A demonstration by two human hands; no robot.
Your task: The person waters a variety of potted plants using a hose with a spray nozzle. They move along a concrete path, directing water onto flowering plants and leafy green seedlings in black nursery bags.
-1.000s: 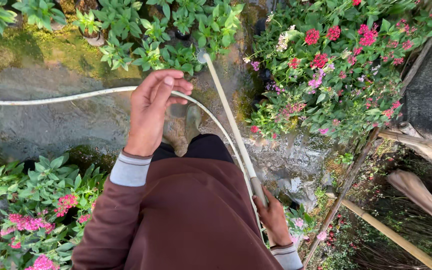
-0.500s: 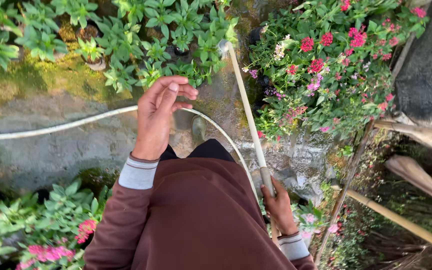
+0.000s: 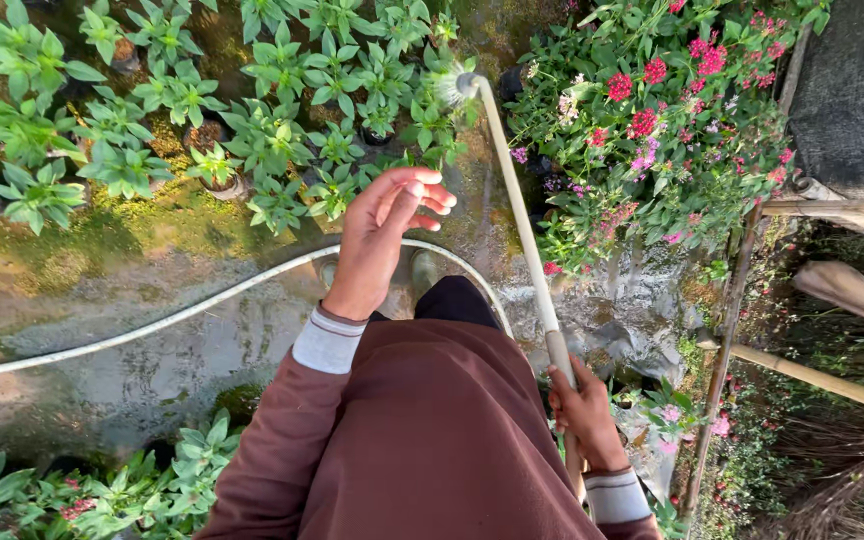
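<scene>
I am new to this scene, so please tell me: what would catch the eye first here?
The right hand, low on the right, grips a long pale watering wand that sprays over green potted plants at the top. The left hand is raised in the middle, fingers spread, above a white hose crossing the wet ground.

A long pale watering wand [image 3: 515, 205] is gripped near its lower end by the right hand [image 3: 584, 412], its spraying tip held over green potted plants [image 3: 282, 90]. The left hand [image 3: 384, 240] is raised, fingers loosely curled, above a white hose [image 3: 152, 322] laid across the wet ground [image 3: 102, 290]; red and pink flowers [image 3: 662, 110] are seen beside the wand
</scene>
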